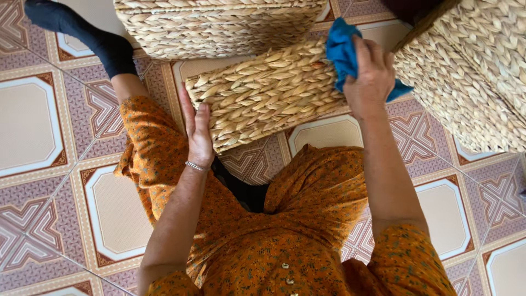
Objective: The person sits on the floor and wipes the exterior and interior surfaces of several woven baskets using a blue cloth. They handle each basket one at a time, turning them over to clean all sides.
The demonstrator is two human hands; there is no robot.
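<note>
Your right hand [371, 77] has its fingers curled tight around a blue cloth [344, 46], pressing it against the far end of a woven basket [263, 96] that lies on its side across your lap. Your left hand [198, 131] lies open and flat, fingers straight, against the basket's near end, seemingly bracing it so it does not slide under the cloth. Two more baskets sit close by, one [219, 24] just beyond and one [471, 71] at your right, on the patterned tile floor [38, 126].

Blue cloth [344, 49], straw-coloured woven basket [263, 96], orange floral dress [307, 241]
</note>
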